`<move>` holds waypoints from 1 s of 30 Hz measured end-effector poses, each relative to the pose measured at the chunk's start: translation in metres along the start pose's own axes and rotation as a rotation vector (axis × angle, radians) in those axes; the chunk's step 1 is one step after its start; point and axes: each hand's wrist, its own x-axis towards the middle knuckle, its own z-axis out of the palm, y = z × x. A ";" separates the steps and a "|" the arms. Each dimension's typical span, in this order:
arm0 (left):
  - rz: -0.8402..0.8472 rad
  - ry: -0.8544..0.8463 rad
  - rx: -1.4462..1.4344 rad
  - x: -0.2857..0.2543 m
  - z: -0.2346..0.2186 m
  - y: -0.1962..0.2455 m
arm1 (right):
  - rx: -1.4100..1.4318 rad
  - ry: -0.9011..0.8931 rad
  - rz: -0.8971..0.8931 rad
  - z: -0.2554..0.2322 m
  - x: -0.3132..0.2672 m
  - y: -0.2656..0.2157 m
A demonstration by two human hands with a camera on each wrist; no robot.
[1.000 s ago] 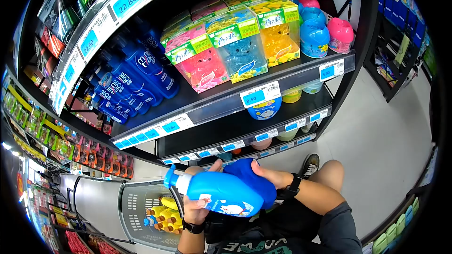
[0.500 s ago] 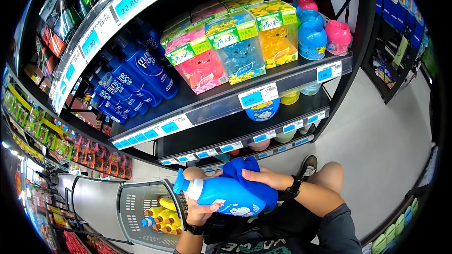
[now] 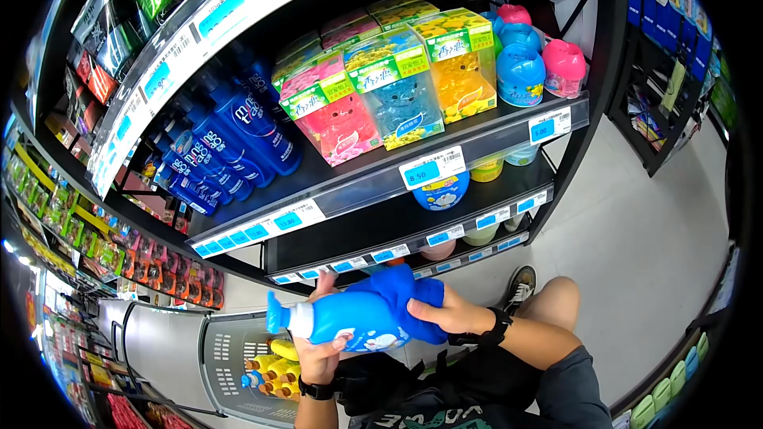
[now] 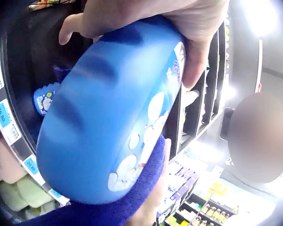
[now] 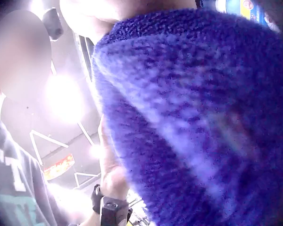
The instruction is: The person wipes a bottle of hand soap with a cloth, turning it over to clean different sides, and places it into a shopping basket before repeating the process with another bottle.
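Observation:
A light-blue pump bottle (image 3: 350, 319) lies tilted on its side in front of the person, its pump head pointing left. My left hand (image 3: 316, 359) grips it just below the white collar. A dark-blue plush cloth (image 3: 397, 290) is bunched in my right hand (image 3: 451, 311), thumb on top, and covers the bottle's base end and upper side. From the left wrist, the bottle's smooth side (image 4: 92, 108) fills the middle, with the cloth (image 4: 148, 188) along its lower edge. In the right wrist view the cloth (image 5: 193, 108) hides most of the bottle.
A black shelf ahead carries blue spray bottles (image 3: 250, 131), boxed fresheners (image 3: 397, 99) and round blue and pink containers (image 3: 520, 75), with price tags along its edge. At lower left stands a grey basket (image 3: 218, 357) with several yellow bottles (image 3: 278, 369) inside.
The bottle has shifted a little left in my left hand. My right hand has moved the cloth over the bottle's base end, where more of the bottle was showing before.

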 end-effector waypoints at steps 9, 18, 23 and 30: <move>0.237 0.279 0.072 -0.005 0.015 0.004 | 0.568 0.021 0.182 0.007 0.015 0.026; 0.428 -0.159 0.591 -0.001 0.032 -0.006 | 0.805 0.137 0.256 -0.004 0.028 0.025; 0.442 -0.248 0.643 0.004 0.024 -0.002 | 0.678 0.156 0.401 -0.006 0.025 0.026; 0.371 0.008 0.477 -0.001 0.027 -0.010 | 0.093 0.345 -0.034 0.011 0.013 0.031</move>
